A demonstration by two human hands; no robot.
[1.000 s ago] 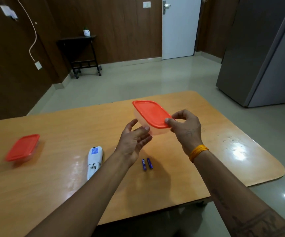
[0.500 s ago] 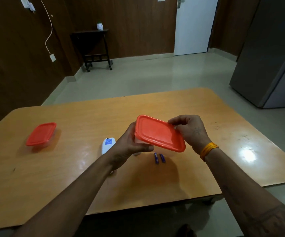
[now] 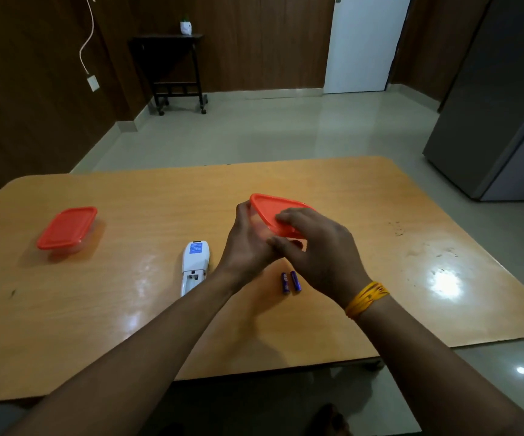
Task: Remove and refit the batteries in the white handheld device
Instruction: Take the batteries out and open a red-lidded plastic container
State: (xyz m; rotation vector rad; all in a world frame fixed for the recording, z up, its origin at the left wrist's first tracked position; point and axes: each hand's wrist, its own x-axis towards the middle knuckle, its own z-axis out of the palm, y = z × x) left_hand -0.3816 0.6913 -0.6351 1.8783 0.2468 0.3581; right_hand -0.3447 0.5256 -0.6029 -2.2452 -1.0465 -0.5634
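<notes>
Both hands are up in the middle of the frame, holding a small clear box with an orange lid (image 3: 271, 212). The left hand (image 3: 248, 243) cups the box from the left side, with its fingers curled around the clear wall and its thumb up by the lid's edge. The right hand (image 3: 314, 247) comes over from the right. Its fingers are bent and pressed on the near edge of the lid, with the thumb tucked under (you cannot see if the lid is lifting or shut tight). So both hands are closed on the box, not spread out. A yellow band (image 3: 366, 298) goes around the right wrist.

The white device (image 3: 194, 265) lies flat on the wooden table (image 3: 380, 215), just left of the left wrist. Its battery slot looks open at the near end. Two small blue batteries (image 3: 290, 281) lie side by side on the table, just under the hands and a bit right of the device. No hand touches them or the device.

Another box with an orange lid (image 3: 67, 228) sits on the table at the left of the frame, well apart from everything else.
</notes>
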